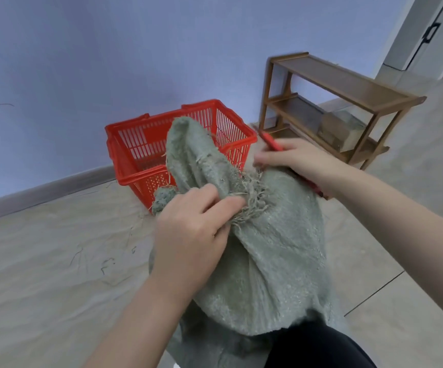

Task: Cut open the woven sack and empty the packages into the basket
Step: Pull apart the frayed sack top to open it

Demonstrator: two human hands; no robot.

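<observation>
The left hand [194, 229] pinches the frayed neck of the grey-green woven sack [268, 261]. At two o'clock from it, the right hand [294, 158] grips what looks like a red cutter [271, 142]. The red basket [135, 134] stands at twelve o'clock, behind the sack.

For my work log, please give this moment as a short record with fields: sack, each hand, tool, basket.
sack: green woven sack, frayed top bunched, no packages visible
left hand: left hand, grip closed on the sack's frayed edge
right hand: right hand, holds red cutting tool beside the sack top
basket: red basket behind the sack, looks empty
</observation>
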